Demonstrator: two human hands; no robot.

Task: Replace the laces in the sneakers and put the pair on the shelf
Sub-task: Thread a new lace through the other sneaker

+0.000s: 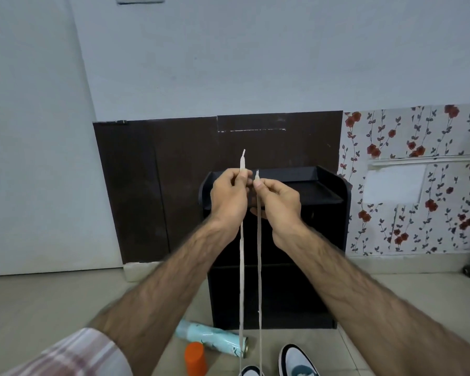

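Note:
Both hands are raised in front of a black shelf unit (329,191). My left hand (228,196) pinches one end of a whitish shoelace (241,280), its tip sticking up above the fingers. My right hand (278,198) pinches the other end. The two strands hang straight down, side by side, to a white-and-black sneaker (251,371) at the bottom edge, mostly cut off. The second sneaker (299,362) lies on the floor just right of it, toe pointing at the shelf.
A pale blue spray can (209,337) lies on its side on the tiled floor left of the sneakers, with an orange cap (195,358) beside it. Behind the shelf is a dark brown wall panel (158,172); floral wallpaper (418,185) covers the wall to the right.

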